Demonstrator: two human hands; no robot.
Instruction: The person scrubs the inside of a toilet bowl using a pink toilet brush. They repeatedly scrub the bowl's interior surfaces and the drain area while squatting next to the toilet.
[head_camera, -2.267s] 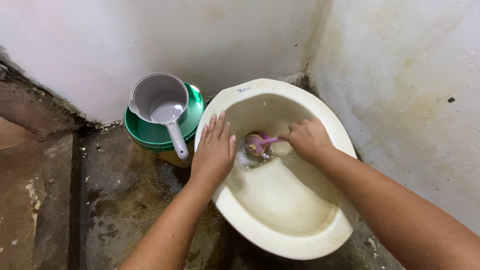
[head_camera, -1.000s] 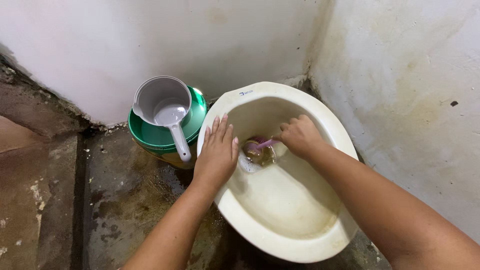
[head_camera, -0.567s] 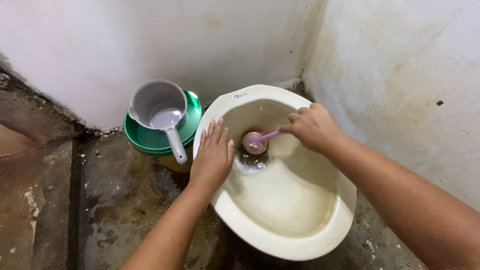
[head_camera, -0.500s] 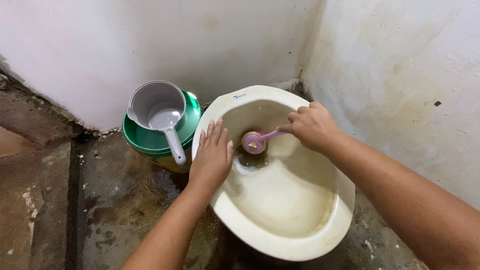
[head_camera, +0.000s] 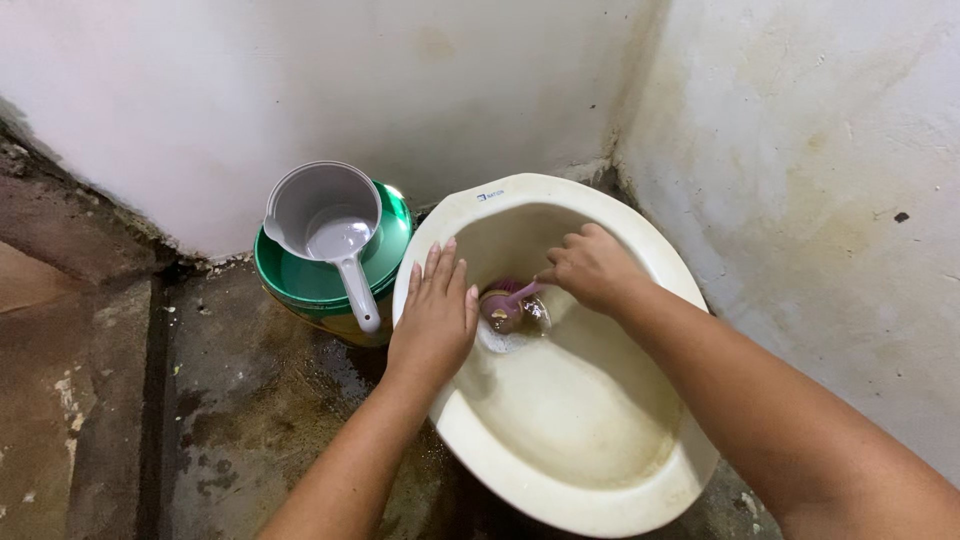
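The pink brush is gripped by its handle in the closed right hand, head down in the drain water of the cream toilet bowl. The left hand is laid flat, fingers extended, on the bowl's left rim, holding nothing.

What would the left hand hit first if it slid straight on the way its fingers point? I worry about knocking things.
Probably the white wall; the left hand points along the toilet bowl rim, passing right of the green bucket, though depth is unclear.

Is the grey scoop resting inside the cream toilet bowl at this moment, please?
No, the grey scoop sits on the green bucket lid beside the toilet bowl.
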